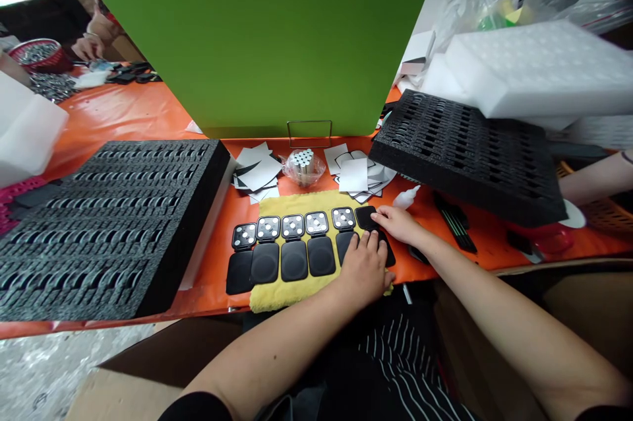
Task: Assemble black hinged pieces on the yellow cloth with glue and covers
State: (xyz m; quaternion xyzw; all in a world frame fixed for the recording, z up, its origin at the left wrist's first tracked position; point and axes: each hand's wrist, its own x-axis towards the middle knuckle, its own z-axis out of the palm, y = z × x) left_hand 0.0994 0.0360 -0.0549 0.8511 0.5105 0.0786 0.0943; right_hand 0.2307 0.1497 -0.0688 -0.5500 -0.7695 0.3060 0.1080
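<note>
A row of black folding cases (321,256) lies open on a yellow cloth (281,294). Several upper halves (316,223) carry white round dots; the one at the right end, a plain black square (366,217), shows none. My left hand (364,268) rests palm down with its fingers spread over the lower halves at the right end, partly hiding them. At the outer edge of the plain black upper half, my right hand (398,223) has its fingertips and thumb closed on the rim. A small white squeeze bottle (406,197) lies just beyond my right hand.
Black slotted foam trays stand left (99,223) and right (469,150). Behind the cloth are paper cutouts (260,173) and a plastic bag of small cylinders (303,167). A green panel (257,38) rises at the back. Another person's hand (89,46) is at far left.
</note>
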